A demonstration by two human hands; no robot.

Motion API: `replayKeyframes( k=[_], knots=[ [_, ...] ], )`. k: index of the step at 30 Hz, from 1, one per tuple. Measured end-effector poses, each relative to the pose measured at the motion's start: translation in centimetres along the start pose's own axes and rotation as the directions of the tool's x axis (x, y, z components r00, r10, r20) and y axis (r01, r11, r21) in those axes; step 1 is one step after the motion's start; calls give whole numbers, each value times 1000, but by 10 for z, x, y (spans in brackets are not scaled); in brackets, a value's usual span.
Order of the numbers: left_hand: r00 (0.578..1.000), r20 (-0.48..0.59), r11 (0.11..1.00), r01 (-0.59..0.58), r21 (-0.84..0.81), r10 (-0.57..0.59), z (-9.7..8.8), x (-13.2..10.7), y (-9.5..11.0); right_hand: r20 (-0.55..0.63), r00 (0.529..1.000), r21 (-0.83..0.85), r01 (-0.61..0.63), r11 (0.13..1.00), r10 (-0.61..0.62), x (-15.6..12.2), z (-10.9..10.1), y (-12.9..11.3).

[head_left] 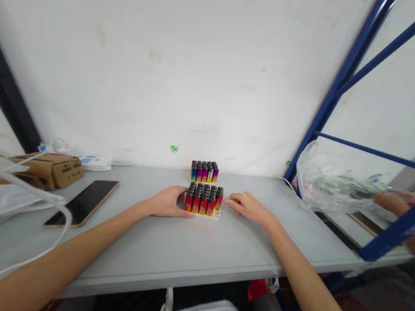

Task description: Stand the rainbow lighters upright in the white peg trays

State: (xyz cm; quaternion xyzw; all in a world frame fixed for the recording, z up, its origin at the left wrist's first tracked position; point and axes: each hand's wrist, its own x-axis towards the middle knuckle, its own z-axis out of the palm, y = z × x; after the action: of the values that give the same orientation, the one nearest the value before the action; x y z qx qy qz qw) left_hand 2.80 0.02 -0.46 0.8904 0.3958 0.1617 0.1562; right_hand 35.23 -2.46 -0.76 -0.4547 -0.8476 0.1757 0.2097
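A pale tray (215, 217) on the table holds several rows of red-and-yellow lighters (203, 202) standing upright with black tops. At the tray's front right corner a bare patch shows in front of the last lighter. My left hand (166, 201) grips the left side of this set, thumb along the front and fingers behind. To the right, my right hand (249, 206) rests low over the table with fingers curled, its fingertips close to the lighters but apart from them. Whatever its fingers may hold is hidden. Behind stands a second group of multicoloured lighters (204, 172).
At left lie a phone (85, 202), a cardboard box (49, 169) and a white cable (65, 218). A blue metal frame (331, 101) rises at right, beside a clear plastic bag (316, 178). Another person's hands (394, 201) are beyond it. A white wall (219, 75) closes the back.
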Motion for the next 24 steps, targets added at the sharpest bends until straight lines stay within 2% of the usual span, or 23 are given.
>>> replayKeyframes(
  k=[3, 8, 14, 18, 20, 21, 23, 24],
  knots=[
    [998, -34, 996, 46, 73, -43, 6, 9, -2, -3, 1000, -24, 13, 1000, -13, 0, 0, 0],
    [977, -98, 964, 204, 169, -189, 12, 27, -6, 6, 998, -44, 58, 997, -57, -1, 1, -5],
    [951, -106, 935, 307, 180, -292, 9, 45, -11, -1, 997, -50, 74, 996, -74, 2, 5, -2],
    [931, -141, 914, 359, 191, -336, 9, 46, -12, -43, 998, -17, 39, 999, -40, 6, 11, 7],
    [932, -168, 925, 346, 155, -320, 9, 43, -14, -129, 992, 98, 7, 995, 6, 13, 16, 14],
    [936, -199, 941, 318, 117, -291, 8, 41, -16, -194, 979, 210, -14, 978, 56, 19, 19, 18],
    [920, -321, 972, 235, -5, -224, 5, 40, -23, -319, 921, 496, -37, 867, 222, 35, 23, 25],
    [890, -405, 978, 190, -91, -211, 4, 40, -27, -350, 880, 627, -35, 778, 322, 46, 24, 29]
  ],
)
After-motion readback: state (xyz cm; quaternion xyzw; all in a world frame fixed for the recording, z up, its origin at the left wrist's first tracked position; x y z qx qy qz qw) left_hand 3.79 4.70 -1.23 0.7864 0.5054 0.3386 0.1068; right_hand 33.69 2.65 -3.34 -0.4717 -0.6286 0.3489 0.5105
